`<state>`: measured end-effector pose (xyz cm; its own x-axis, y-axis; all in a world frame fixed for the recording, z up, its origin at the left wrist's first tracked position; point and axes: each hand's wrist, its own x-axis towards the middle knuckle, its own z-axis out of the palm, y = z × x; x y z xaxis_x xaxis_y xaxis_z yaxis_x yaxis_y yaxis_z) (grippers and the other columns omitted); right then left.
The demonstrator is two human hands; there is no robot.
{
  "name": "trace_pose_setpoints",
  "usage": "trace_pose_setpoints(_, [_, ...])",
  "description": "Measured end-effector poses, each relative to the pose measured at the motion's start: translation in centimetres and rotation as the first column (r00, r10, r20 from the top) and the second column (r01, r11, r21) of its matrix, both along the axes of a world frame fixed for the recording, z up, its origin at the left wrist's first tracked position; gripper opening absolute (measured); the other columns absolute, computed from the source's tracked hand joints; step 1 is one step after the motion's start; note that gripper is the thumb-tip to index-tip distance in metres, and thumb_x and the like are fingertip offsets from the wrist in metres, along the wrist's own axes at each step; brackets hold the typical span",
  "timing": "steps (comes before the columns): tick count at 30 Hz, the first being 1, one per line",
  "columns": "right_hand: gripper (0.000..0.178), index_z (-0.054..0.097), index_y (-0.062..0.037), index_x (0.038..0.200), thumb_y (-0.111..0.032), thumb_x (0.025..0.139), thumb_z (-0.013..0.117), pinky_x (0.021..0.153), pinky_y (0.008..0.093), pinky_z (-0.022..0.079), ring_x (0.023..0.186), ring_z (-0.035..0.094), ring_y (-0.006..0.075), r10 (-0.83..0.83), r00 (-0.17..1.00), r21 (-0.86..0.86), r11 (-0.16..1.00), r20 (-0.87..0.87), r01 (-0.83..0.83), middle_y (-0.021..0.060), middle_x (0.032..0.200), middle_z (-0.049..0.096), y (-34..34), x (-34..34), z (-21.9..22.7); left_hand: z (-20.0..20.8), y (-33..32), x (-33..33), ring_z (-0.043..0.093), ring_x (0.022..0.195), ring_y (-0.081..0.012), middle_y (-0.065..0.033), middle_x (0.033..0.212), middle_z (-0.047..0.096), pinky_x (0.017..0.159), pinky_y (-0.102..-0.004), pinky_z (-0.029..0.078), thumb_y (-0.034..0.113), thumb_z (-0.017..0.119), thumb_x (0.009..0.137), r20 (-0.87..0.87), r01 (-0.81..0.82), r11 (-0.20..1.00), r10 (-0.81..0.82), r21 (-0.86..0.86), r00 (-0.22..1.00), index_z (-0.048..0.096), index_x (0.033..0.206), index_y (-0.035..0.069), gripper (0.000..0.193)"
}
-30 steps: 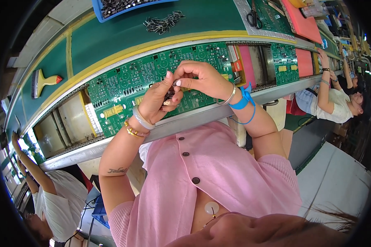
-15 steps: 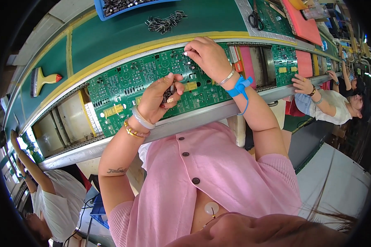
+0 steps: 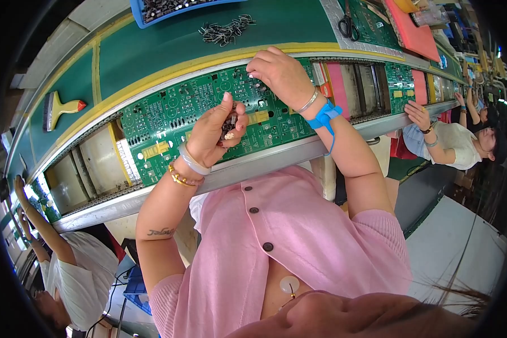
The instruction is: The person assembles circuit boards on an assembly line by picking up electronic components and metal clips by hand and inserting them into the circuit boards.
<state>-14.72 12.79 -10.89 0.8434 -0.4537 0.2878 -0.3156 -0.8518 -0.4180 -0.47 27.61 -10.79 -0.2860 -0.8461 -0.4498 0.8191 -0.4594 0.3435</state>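
A large green circuit board (image 3: 180,112) lies on the conveyor rails in front of me. My left hand (image 3: 214,132) hovers over its near edge, fingers curled around a small bunch of dark components (image 3: 229,124). My right hand (image 3: 279,73) reaches to the board's far edge, fingertips pressed down on it with a small part pinched between them. A blue strap (image 3: 324,115) and a thin bracelet circle that wrist.
A loose pile of dark components (image 3: 226,29) and a blue bin (image 3: 169,7) sit on the green bench beyond. A brush (image 3: 62,107) lies at left, scissors (image 3: 348,23) at right. Another green board (image 3: 399,79) follows on the line. Other people work on both sides.
My right hand left my left hand, where the fingers met, and moved up to the board's far edge. My left hand dropped slightly and stayed curled on the components.
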Motion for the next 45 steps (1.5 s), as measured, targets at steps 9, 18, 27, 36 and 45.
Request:
trace_pose_setpoints(9, [0.013, 0.063, -0.0037, 0.093, -0.011, 0.083, 0.062, 0.068, 0.0278, 0.044, 0.077, 0.055, 0.0163, 0.085, 0.988, 0.625, 0.766, 0.129, -0.148, 0.0042, 0.079, 0.059, 3.9, 0.5, 3.8, 0.4, 0.7, 1.0, 0.028, 0.046, -0.0060, -0.0026, 0.061, 0.043, 0.036, -0.0178, 0.020, 0.050, 0.032, 0.096, -0.095, 0.083, 0.994, -0.089, -0.070, 0.991, 0.045, 0.076, 0.010, 0.046])
trace_pose_setpoints(18, [0.011, 0.061, -0.0041, 0.084, -0.014, 0.082, 0.064, 0.061, 0.0291, 0.044, 0.065, 0.053, 0.0165, -0.094, 0.995, 0.450, 0.890, 0.023, 0.074, 0.0042, 0.074, 0.057, 5.2, 3.2, 1.7, 2.2, 5.0, 1.0, 0.046, 0.070, -0.0144, -0.0086, 0.089, 0.053, 0.050, -0.0200, 0.036, 0.020, 0.045, 0.095, -0.167, -0.446, 0.829, 0.520, 0.338, 0.838, 0.052, 0.106, 0.003, 0.021])
trace_pose_setpoints(27, [0.009, 0.059, -0.0057, 0.075, -0.013, 0.076, 0.064, 0.067, 0.0382, 0.045, 0.077, 0.054, 0.0274, 0.006, 1.000, 0.196, 0.981, -0.019, -0.002, 0.0068, 0.073, 0.056, 5.5, 5.0, 0.5, -0.4, 8.3, 2.0, 0.037, 0.060, -0.0066, -0.0028, 0.086, 0.048, 0.044, -0.0169, 0.027, 0.020, 0.046, 0.096, -0.215, -0.435, 0.893, 0.450, 0.115, 0.867, 0.047, 0.120, 0.004, 0.029])
trace_pose_setpoints(36, [0.008, 0.058, -0.0062, 0.078, -0.011, 0.076, 0.064, 0.067, 0.0370, 0.044, 0.076, 0.052, 0.0272, 0.023, 0.999, 0.123, 0.992, -0.025, -0.020, 0.0068, 0.075, 0.054, 5.5, 4.8, 0.0, -0.2, 7.6, 1.8, 0.037, 0.057, -0.0052, -0.0025, 0.084, 0.049, 0.041, -0.0162, 0.025, 0.025, 0.040, 0.098, -0.161, -0.394, 0.903, 0.420, 0.168, 0.893, 0.045, 0.121, 0.002, 0.032])
trace_pose_setpoints(45, [0.013, 0.057, -0.0065, 0.079, -0.013, 0.074, 0.067, 0.066, 0.0371, 0.044, 0.076, 0.052, 0.0263, 0.075, 0.995, 0.059, 0.996, -0.058, -0.071, 0.0057, 0.076, 0.055, 5.7, 5.0, 0.7, -0.9, 7.7, 1.3, 0.035, 0.054, -0.0044, -0.0008, 0.079, 0.049, 0.040, -0.0166, 0.024, 0.032, 0.040, 0.098, -0.117, -0.376, 0.920, 0.387, 0.105, 0.915, 0.051, 0.114, 0.001, 0.036])
